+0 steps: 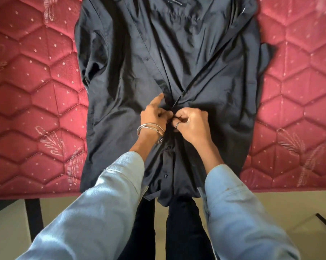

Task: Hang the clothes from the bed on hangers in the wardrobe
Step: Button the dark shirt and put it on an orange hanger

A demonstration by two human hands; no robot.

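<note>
Dark shirt (pixel 132 76) laid flat on the red bed (pixel 36 94), its placket at mid-shirt pinched by the left hand (pixel 154 114) and right hand (pixel 191 121), bangles (pixel 151 131) worn on the left wrist

A bed (pixel 36 102) covered by a red quilted spread, stitched in hexagons with pale dots and leaf embroidery, fills the upper view. A dark button-front shirt (pixel 132 72) lies flat on it, collar toward the far edge, hem hanging slightly over the near edge. The shirt sits midway between the bed's left and right sides.
</note>
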